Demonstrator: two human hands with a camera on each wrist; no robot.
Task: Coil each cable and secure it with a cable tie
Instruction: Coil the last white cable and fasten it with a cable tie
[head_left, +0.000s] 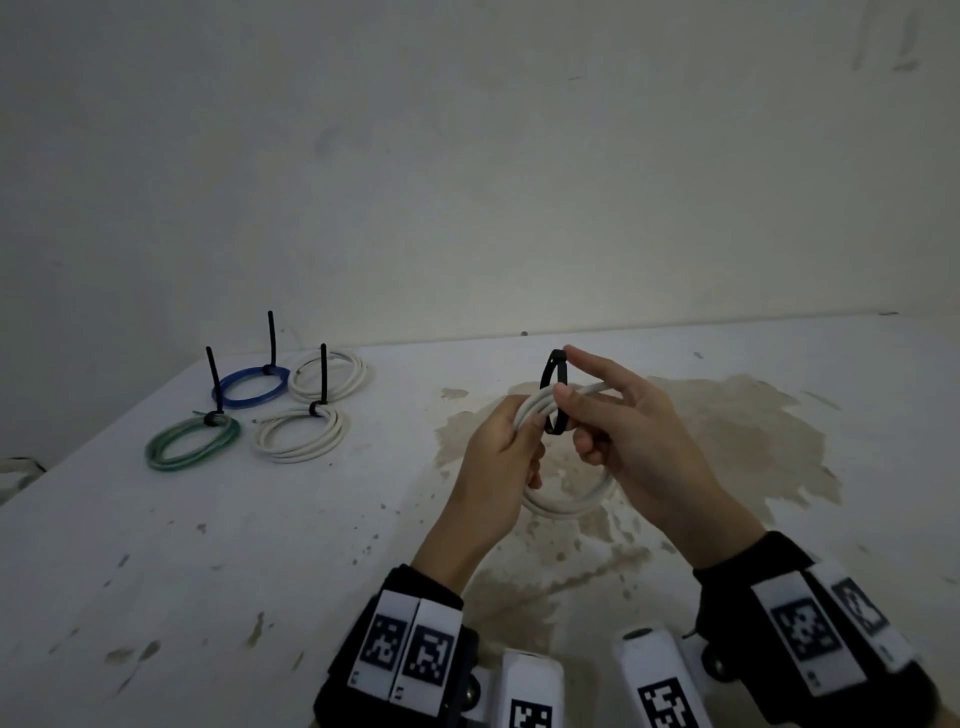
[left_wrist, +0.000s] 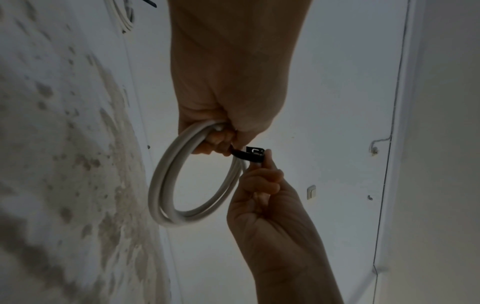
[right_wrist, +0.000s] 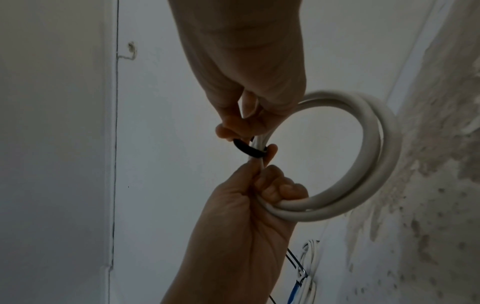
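Above the stained table, my left hand (head_left: 522, 434) grips a coiled white cable (head_left: 569, 501) by its upper left side, fingers curled round the strands. A black cable tie (head_left: 548, 371) is looped loosely round the same strands, just right of that grip. My right hand (head_left: 563, 387) pinches the tie between thumb and index finger, the other fingers half spread. The left wrist view shows the coil (left_wrist: 161, 185) hanging below my left hand (left_wrist: 221, 142) and the tie's head (left_wrist: 254, 152) at my right fingertips. In the right wrist view the tie (right_wrist: 248, 151) crosses the strands between both hands.
Several tied coils lie at the table's back left: a blue one (head_left: 252, 387), two white ones (head_left: 327, 374) (head_left: 298, 434) and a green one (head_left: 192, 441), their black tie tails sticking up. A bare wall stands behind the table (head_left: 208, 571). The table's left edge runs diagonally.
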